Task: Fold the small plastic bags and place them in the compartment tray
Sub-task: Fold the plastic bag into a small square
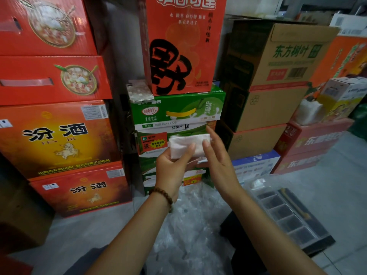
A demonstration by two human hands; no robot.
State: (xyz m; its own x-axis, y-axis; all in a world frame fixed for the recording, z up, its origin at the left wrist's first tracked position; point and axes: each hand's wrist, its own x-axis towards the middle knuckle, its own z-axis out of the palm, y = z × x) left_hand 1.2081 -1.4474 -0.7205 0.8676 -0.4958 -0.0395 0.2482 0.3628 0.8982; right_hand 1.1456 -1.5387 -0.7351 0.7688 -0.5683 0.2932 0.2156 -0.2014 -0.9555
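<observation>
At 9 o'clock of the view, 2 red cartons [49, 56] printed with bowls sit on 2 orange liquor cartons [59, 139], all in 1 stack on the floor. Toward 12 o'clock a phone [140, 93] lies flat on a green milk-drink carton [178, 110], just beside a tall red carton [182, 44] standing on the same green top. In the middle the left hand [172, 167], with a brown bead bracelet [162, 197] on its wrist, grips the folded plastic bag [186, 143]: the thumb presses the front of the lower left part, and the fingers are hidden behind it. The bag is a white, flattened oblong held in the air in front of the green cartons, its long side roughly level. The right hand [218, 159] holds the bag's end at 3 o'clock, thumb tip on the front and nearly straight fingers close together behind the edge. At 6 o'clock a heap of clear plastic bags [190, 225] covers the floor between the forearms. At 4 o'clock the compartment tray [287, 217] lies on a dark base, its cells in 1 row, well apart from the held bag; a white wad [258, 183] sits at its far end. At 2 o'clock brown cardboard boxes [278, 76] are stacked.
</observation>
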